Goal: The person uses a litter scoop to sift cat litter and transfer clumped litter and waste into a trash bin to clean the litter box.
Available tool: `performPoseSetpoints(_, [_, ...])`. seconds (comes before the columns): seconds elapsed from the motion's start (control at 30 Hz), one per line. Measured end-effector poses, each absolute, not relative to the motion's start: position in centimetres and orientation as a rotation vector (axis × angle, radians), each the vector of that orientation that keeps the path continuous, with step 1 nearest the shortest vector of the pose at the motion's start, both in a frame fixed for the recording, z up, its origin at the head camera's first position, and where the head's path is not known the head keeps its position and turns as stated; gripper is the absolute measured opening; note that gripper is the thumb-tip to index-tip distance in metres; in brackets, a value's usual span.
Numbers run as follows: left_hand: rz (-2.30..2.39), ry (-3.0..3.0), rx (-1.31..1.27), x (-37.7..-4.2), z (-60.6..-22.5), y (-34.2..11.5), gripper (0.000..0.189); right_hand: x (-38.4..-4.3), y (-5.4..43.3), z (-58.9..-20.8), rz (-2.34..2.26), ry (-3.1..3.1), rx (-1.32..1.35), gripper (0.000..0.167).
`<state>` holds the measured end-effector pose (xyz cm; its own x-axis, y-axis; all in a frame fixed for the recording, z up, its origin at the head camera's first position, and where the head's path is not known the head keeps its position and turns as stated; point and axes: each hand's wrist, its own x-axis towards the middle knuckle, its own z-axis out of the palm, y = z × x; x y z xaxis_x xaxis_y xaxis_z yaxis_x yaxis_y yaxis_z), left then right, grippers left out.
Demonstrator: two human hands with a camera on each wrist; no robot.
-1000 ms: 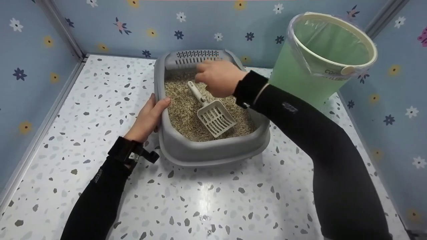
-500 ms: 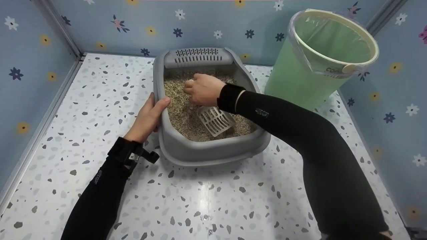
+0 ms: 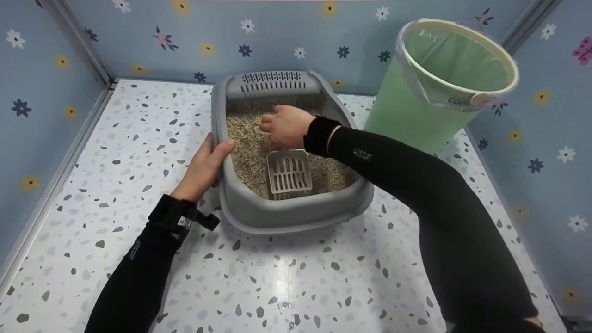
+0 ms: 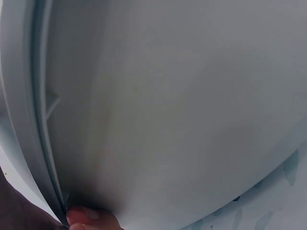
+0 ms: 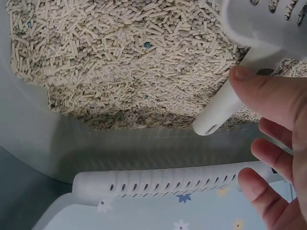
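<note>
A grey litter box [image 3: 296,215] stands on the floor, holding tan pellet litter [image 3: 247,157]. My left hand [image 3: 203,164] grips its left rim, thumb over the edge and fingers outside; in the left wrist view a fingertip [image 4: 91,215] shows under the rim. Over the litter, my right hand [image 3: 291,126] pinches the handle of a pale slotted litter scoop [image 3: 290,171]. In the right wrist view the thumb lies on the scoop handle [image 5: 218,110], with other fingers loosely bent away from it; whatever is behind the handle is hidden. The scoop's head lies near the box's front wall.
A green bin [image 3: 407,111] with a clear liner and cream rim stands right of the litter box. Blue flowered panels [image 3: 273,41] enclose the back and both sides. The floor [image 3: 259,286] is white with grey flecks.
My right hand has come down from above the litter onto the scoop handle. The scoop has turned, its head swinging left to point at the front wall. My left hand stays on the rim.
</note>
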<state>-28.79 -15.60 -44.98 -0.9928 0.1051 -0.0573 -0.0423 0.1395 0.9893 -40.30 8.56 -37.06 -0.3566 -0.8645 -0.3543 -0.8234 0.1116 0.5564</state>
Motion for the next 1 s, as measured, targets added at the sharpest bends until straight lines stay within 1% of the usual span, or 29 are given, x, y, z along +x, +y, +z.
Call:
performPoseSetpoints(0.1, [2.001,2.292,0.085,-29.0,-44.8,-15.5,0.091,-40.1,9.3,-36.4,-0.978,-2.367,1.732,0.026])
performPoseSetpoints(0.17, [2.007,2.29,0.094,-29.0,-44.9,-15.4,0.089,-39.8,9.9,-35.9,-0.943,-2.399,1.707,0.027])
performPoseSetpoints(0.2, [1.997,2.285,0.089,-28.8,-45.0,-15.4,0.091,-39.6,10.2,-35.7,-0.932,-2.414,1.705,0.026])
performPoseSetpoints(0.4, [1.973,2.27,0.067,-28.3,-45.6,-15.6,0.1,-38.1,11.6,-33.7,-0.786,-2.674,1.658,0.005])
performPoseSetpoints(0.43, [1.985,2.277,0.072,-28.4,-45.6,-15.6,0.099,-38.0,11.7,-33.2,-0.747,-2.732,1.635,0.006])
performPoseSetpoints(0.53, [2.015,2.292,0.083,-28.7,-45.5,-15.8,0.096,-37.8,11.7,-31.6,-0.653,-2.832,1.593,0.016])
performPoseSetpoints(0.6, [2.028,2.29,0.091,-28.8,-45.4,-15.8,0.092,-37.4,11.8,-30.4,-0.606,-2.844,1.608,0.018])
performPoseSetpoints(0.7, [2.04,2.289,0.106,-28.9,-45.3,-15.8,0.084,-36.7,12.0,-28.2,-0.57,-2.806,1.601,0.017])
performPoseSetpoints(0.77, [2.048,2.287,0.111,-28.9,-45.2,-15.7,0.078,-36.2,12.1,-26.7,-0.626,-2.755,1.546,0.012])
performPoseSetpoints(0.83, [2.049,2.286,0.106,-28.8,-45.3,-15.5,0.077,-35.9,12.3,-25.6,-0.726,-2.689,1.458,0.008])
performPoseSetpoints(0.93, [2.049,2.28,0.095,-28.6,-45.5,-15.4,0.082,-36.2,12.5,-25.2,-0.908,-2.573,1.309,0.019])
performPoseSetpoints(1.0, [2.043,2.282,0.093,-28.6,-45.5,-15.4,0.084,-36.6,12.6,-26.0,-0.994,-2.534,1.224,0.027])
